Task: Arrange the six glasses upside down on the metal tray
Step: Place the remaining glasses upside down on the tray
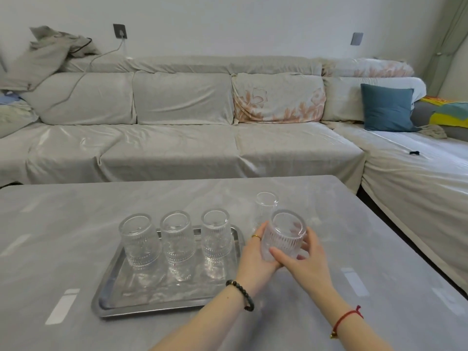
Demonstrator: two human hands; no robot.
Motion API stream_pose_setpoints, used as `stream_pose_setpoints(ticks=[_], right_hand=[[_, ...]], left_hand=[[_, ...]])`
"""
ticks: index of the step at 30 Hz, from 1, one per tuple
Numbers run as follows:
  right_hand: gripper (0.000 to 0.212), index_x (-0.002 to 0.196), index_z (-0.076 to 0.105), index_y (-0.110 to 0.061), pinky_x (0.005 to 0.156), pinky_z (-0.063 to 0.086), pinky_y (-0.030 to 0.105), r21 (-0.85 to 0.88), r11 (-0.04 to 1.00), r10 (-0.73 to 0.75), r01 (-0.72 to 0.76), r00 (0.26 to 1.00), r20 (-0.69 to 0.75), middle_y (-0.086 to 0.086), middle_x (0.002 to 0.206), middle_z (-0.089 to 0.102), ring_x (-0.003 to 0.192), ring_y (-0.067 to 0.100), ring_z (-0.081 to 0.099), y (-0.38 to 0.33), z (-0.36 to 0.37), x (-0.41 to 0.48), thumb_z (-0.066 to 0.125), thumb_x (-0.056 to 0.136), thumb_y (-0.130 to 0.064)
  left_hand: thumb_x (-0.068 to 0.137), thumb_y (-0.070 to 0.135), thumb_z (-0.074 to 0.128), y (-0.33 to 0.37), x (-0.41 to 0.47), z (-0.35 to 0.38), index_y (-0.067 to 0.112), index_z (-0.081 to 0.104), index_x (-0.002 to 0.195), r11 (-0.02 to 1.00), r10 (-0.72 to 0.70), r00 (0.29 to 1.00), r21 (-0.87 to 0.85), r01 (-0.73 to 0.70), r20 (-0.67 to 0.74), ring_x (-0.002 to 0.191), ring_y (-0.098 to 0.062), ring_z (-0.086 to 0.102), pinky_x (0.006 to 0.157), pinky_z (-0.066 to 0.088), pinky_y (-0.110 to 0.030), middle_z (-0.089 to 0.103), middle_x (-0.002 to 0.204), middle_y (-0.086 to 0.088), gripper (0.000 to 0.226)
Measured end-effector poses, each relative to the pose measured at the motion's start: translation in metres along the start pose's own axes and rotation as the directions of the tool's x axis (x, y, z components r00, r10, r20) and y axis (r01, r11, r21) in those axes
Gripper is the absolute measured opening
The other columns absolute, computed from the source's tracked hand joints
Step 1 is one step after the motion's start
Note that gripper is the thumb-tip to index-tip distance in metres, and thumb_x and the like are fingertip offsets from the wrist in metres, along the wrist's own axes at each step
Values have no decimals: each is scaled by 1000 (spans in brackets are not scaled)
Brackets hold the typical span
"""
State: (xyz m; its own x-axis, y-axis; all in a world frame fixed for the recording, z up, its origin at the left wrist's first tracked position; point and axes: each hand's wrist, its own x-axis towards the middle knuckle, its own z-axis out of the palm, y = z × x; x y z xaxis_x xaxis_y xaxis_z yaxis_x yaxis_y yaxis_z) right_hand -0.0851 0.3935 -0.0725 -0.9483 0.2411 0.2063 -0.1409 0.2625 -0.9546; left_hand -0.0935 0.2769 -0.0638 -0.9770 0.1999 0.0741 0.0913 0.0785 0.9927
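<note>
Three ribbed clear glasses stand upside down in a row along the far side of the metal tray (106, 295): left glass (138, 240), middle glass (177, 240), right glass (216, 235). Just right of the tray, a fourth ribbed glass (285, 236) is held above the table, base up and tilted. My left hand (255, 257) cups it from the left and my right hand (301, 264) holds it from the right and front. Another clear glass (266, 206) stands on the table behind the held one.
The tray's near half is bare metal. The grey table (76, 211) stretches left and right of the tray. A covered sofa (177, 138) runs behind the table and down the right side, with a blue cushion (387, 110) on it.
</note>
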Motion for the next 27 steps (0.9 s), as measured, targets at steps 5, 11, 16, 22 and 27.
stream_pose_setpoints(ticks=[5, 11, 16, 22, 27], right_hand=[[70, 115, 48, -36, 74, 51, 19, 108, 993, -48, 37, 993, 105, -20, 105, 57, 101, -4, 54, -39, 59, -15, 84, 56, -21], [65, 110, 48, -36, 79, 47, 17, 148, 988, -73, 36, 966, 250, -20, 105, 57, 99, -5, 53, -67, 140, -50, 83, 56, -24], [71, 117, 47, -26, 82, 42, 20, 71, 997, -52, 30, 936, 347, -11, 108, 59, 102, 7, 55, -73, 190, -70, 83, 56, -27], [75, 121, 47, -20, 95, 47, 38, -24, 1000, 14, -5, 916, 401, -2, 118, 60, 110, 15, 55, -60, 227, -78, 83, 55, -29], [80, 124, 44, -21, 98, 44, 35, -68, 998, 31, -2, 905, 425, -2, 122, 57, 112, 14, 52, -44, 245, -81, 82, 55, -31]], left_hand=[[66, 2, 76, 19, -27, -67, 33, 39, 116, 996, 92, 987, 17, -90, -135, 78, 30, 50, 59, 39, 5, 51, 96, 30, 69], [62, 14, 81, 9, -70, -152, 35, 46, 118, 990, 64, 962, 135, -28, -266, 97, 16, 54, 77, 44, -3, 62, 106, 28, 69], [56, 25, 82, -12, -94, -204, 31, 42, 125, 973, 13, 936, 220, 69, -352, 100, 10, 54, 78, 44, -4, 58, 110, 22, 79], [55, 20, 82, -36, -103, -234, 35, 46, 111, 959, -31, 928, 250, 132, -370, 93, 18, 55, 73, 43, -1, 61, 104, 21, 69], [57, 23, 79, -53, -105, -245, 45, 42, 97, 940, -57, 926, 293, 176, -374, 87, 24, 53, 68, 40, 3, 58, 100, 26, 59]])
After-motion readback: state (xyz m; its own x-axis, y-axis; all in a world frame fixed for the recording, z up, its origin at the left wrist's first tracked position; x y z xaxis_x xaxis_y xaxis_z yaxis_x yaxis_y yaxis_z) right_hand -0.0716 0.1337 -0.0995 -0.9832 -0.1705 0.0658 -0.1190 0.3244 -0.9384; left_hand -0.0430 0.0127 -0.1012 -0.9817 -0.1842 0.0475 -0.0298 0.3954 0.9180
